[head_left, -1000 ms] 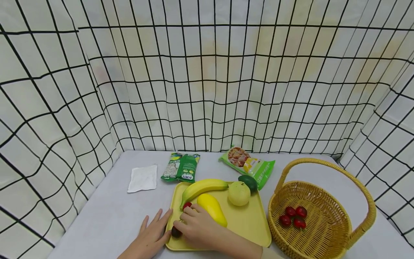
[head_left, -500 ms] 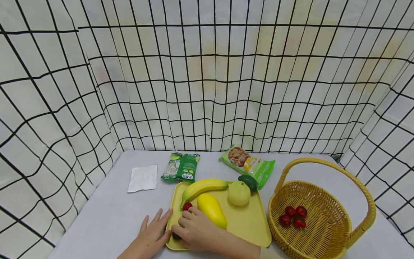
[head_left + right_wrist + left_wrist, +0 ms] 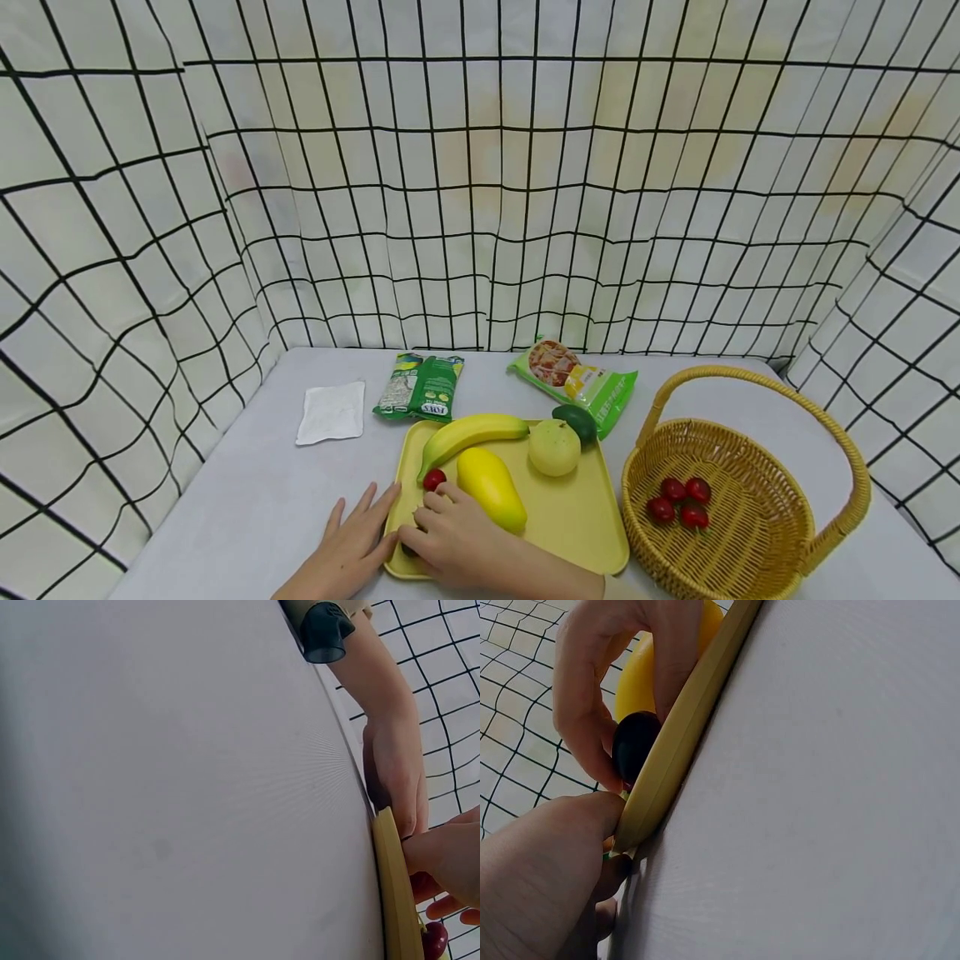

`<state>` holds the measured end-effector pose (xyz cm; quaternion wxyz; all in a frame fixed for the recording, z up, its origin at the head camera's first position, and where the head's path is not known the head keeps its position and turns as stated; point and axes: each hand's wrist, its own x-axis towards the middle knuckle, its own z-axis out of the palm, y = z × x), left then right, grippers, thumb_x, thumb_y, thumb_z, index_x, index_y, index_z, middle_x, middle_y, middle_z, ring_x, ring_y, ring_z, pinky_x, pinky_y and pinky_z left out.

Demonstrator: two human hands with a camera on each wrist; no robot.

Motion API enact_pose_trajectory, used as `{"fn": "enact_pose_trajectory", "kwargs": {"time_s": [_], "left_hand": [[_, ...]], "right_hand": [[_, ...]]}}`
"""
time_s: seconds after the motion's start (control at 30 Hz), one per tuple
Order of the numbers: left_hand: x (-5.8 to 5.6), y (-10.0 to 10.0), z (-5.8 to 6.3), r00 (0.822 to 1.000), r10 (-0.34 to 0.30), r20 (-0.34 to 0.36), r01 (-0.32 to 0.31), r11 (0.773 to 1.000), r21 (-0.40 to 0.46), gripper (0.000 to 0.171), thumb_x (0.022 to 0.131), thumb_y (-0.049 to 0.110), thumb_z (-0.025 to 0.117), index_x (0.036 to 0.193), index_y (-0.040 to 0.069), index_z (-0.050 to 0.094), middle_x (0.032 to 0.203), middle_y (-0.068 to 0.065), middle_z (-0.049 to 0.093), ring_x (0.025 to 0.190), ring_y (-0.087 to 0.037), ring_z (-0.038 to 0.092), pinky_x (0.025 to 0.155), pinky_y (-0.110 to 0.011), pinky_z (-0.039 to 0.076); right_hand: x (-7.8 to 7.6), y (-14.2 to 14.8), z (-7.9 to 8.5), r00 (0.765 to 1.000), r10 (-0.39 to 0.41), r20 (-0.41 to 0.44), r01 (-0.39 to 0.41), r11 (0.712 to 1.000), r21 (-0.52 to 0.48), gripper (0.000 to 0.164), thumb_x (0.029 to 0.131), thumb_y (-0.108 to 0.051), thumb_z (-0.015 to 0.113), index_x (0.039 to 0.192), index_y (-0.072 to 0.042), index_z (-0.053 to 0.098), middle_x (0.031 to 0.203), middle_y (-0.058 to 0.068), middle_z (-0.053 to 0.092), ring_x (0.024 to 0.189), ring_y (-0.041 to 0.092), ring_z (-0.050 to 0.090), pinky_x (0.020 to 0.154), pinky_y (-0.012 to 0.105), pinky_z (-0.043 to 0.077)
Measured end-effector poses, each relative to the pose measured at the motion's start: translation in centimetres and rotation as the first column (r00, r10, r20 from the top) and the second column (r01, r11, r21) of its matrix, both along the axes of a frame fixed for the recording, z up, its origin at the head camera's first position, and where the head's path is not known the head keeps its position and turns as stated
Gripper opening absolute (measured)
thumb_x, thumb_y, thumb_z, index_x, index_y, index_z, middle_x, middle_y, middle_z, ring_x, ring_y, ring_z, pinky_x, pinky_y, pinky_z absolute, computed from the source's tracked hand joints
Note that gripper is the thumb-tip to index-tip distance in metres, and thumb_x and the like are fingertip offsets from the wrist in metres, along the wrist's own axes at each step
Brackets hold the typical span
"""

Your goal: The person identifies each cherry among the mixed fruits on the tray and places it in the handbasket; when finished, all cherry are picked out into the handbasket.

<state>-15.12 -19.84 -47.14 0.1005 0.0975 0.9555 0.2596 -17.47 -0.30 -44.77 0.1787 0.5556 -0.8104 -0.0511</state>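
Over the front left of the yellow tray (image 3: pixel 570 542), my right hand (image 3: pixel 465 537) bends its fingers down around a dark round fruit (image 3: pixel 634 742). The left wrist view shows thumb and fingers on either side of it, close to the tray wall; in the head view the hand mostly covers it. My left hand (image 3: pixel 348 542) lies at the tray's left edge, fingers straight and spread, thumb at the rim. Just beyond my right fingertips sits a red cherry (image 3: pixel 434 479). A yellow mango (image 3: pixel 491 490) lies beside the right hand, with a banana (image 3: pixel 472 433) behind.
A pale green round fruit (image 3: pixel 554 450) and a dark green fruit (image 3: pixel 576 423) occupy the tray's back right. Right of it stands a handled wicker basket (image 3: pixel 750 550) holding several cherries (image 3: pixel 693 517). Behind lie two green packets (image 3: pixel 423 387) (image 3: pixel 577 379) and a white square (image 3: pixel 331 413).
My right hand has shifted slightly toward the left and front over the dark fruit, uncovering more of the red cherry. The left hand stays in place.
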Motion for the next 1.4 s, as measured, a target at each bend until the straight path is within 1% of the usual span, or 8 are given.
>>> {"fn": "enact_pose_trajectory", "kwargs": {"time_s": [0.13,0.33,0.53,0.73,0.93,1.1,1.23,1.4], "left_hand": [[0.0,0.0,0.0,1.0,-0.006,-0.007,0.006,1.0,0.004,0.068,0.092,0.051,0.042,0.142,0.007,0.033,0.143,-0.01,0.036,0.135,-0.037,0.016,0.101,-0.063,-0.004],[0.1,-0.2,0.1,1.0,-0.019,-0.008,0.019,1.0,0.013,0.063,0.093,0.042,0.047,0.142,0.007,0.032,0.144,-0.01,0.035,0.135,-0.038,0.016,0.101,-0.063,-0.004],[0.0,-0.2,0.1,1.0,-0.014,0.018,0.014,1.0,0.021,0.063,0.093,0.041,0.048,0.143,0.007,0.031,0.144,-0.011,0.034,0.135,-0.038,0.014,0.101,-0.063,-0.006],[0.1,-0.2,0.2,1.0,-0.012,0.014,0.012,1.0,0.024,0.061,0.093,0.038,0.048,0.143,0.008,0.031,0.144,-0.012,0.034,0.135,-0.038,0.015,0.101,-0.063,-0.005],[0.1,-0.1,0.2,1.0,-0.012,0.01,0.011,1.0,0.02,0.061,0.093,0.038,0.049,0.143,0.008,0.031,0.144,-0.011,0.034,0.135,-0.038,0.015,0.101,-0.062,-0.005],[0.0,-0.1,0.2,1.0,-0.007,0.02,0.006,1.0,0.024,0.062,0.092,0.039,0.049,0.143,0.008,0.031,0.144,-0.012,0.034,0.135,-0.038,0.015,0.101,-0.063,-0.006],[-0.1,-0.2,0.0,1.0,-0.006,0.02,0.006,1.0,0.025,0.062,0.092,0.039,0.049,0.143,0.008,0.031,0.144,-0.012,0.034,0.135,-0.038,0.015,0.101,-0.062,-0.006],[-0.1,-0.2,-0.1,1.0,-0.013,0.012,0.012,0.999,0.029,0.062,0.093,0.039,0.049,0.143,0.008,0.03,0.144,-0.012,0.034,0.135,-0.038,0.015,0.101,-0.062,-0.006]], "right_hand": [[0.1,0.1,-0.1,1.0,0.001,-0.023,-0.001,1.0,-0.021,0.02,0.09,-0.038,0.055,0.105,-0.025,0.056,0.082,-0.01,0.053,0.081,0.009,0.046,0.088,0.026,0.037],[0.2,0.5,0.3,1.0,-0.012,-0.024,0.011,0.999,-0.053,0.018,0.089,-0.034,0.056,0.105,-0.025,0.056,0.085,-0.009,0.055,0.085,0.011,0.047,0.092,0.028,0.038],[0.1,0.9,0.8,0.999,-0.019,-0.034,0.016,0.997,-0.08,0.021,0.087,-0.035,0.06,0.104,-0.024,0.057,0.086,-0.009,0.056,0.088,0.011,0.049,0.092,0.028,0.039],[0.2,1.3,1.3,0.998,-0.032,-0.058,0.025,0.993,-0.114,0.021,0.086,-0.035,0.06,0.104,-0.025,0.058,0.085,-0.009,0.057,0.087,0.01,0.05,0.091,0.028,0.039],[0.3,1.9,2.1,0.997,-0.06,-0.038,0.055,0.992,-0.11,0.024,0.086,-0.036,0.061,0.106,-0.025,0.058,0.089,-0.009,0.059,0.09,0.01,0.05,0.093,0.029,0.039],[0.3,2.5,2.4,0.997,-0.075,-0.03,0.071,0.989,-0.127,0.03,0.082,-0.036,0.065,0.109,-0.024,0.058,0.092,-0.008,0.059,0.094,0.012,0.05,0.093,0.03,0.038],[0.4,2.9,2.5,0.997,-0.075,-0.029,0.07,0.987,-0.144,0.033,0.081,-0.037,0.067,0.11,-0.024,0.059,0.094,-0.008,0.06,0.095,0.012,0.05,0.092,0.03,0.039],[0.6,3.4,2.9,0.998,-0.06,-0.021,0.055,0.981,-0.186,0.033,0.079,-0.034,0.068,0.109,-0.023,0.059,0.095,-0.007,0.06,0.093,0.012,0.05,0.089,0.029,0.041]]}}
